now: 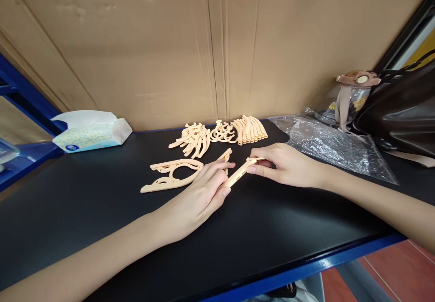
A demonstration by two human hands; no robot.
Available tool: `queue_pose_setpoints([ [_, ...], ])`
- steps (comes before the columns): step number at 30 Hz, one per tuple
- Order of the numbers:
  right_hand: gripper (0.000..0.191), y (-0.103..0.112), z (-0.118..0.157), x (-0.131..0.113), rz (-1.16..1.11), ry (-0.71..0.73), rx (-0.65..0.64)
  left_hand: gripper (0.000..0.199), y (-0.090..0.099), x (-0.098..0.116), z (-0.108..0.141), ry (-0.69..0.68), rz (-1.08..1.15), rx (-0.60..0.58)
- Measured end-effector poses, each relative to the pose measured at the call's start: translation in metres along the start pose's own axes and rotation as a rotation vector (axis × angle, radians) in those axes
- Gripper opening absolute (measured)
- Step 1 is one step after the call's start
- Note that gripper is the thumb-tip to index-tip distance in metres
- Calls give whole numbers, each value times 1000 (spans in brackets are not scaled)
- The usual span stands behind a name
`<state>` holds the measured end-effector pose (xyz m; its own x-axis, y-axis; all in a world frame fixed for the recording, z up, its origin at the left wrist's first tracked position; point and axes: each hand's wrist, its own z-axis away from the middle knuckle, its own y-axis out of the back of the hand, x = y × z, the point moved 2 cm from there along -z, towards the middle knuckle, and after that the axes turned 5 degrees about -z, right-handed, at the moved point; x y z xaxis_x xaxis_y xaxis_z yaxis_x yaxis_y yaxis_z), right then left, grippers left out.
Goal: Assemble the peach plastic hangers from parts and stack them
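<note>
- Left hand (pixel 204 193): fingers drawn together and thumb pressed in, gripping the near end of a slotted peach-coloured bar (pixel 239 175) over the middle of the black tabletop (pixel 288 234).
- Right hand (pixel 282 163): thumb and fingertips pinching the far end of the same bar, where a slender tip projects; whether this tip is a separate part cannot be told.
- Left of the hands: a peach-coloured frame (pixel 175 184) with two arms and a rounded opening lies flat, its parts apparently joined; its right end is hidden by the left hand.
- Just beyond the left fingers: a short peach-coloured end piece (pixel 226 154), whose connection is obscured.
- Far side, left to right: a heap of short curved pieces (pixel 195 138), a small cluster of hooks (pixel 223 132) and a row of long curved arms (pixel 250 129), all seemingly loose.
- State of progress, as judged: the frame looks largely put together, the bar is being handled, and most parts remain unjoined.
- Surroundings: tissue pack (pixel 91 134) at far left; clear plastic bag (pixel 333 141) at right.
</note>
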<state>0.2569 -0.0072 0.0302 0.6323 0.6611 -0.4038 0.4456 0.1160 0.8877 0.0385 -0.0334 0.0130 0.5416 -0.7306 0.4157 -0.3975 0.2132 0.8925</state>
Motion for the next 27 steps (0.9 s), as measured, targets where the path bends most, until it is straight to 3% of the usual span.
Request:
queue_pose_setpoints([
  [6,41,0,0,1,11,-56,18,17,-1,1,-1,10,-12,11],
  [27,46,2,3,-1,146,-24,23,21,0,0,1,-7,-77,8],
])
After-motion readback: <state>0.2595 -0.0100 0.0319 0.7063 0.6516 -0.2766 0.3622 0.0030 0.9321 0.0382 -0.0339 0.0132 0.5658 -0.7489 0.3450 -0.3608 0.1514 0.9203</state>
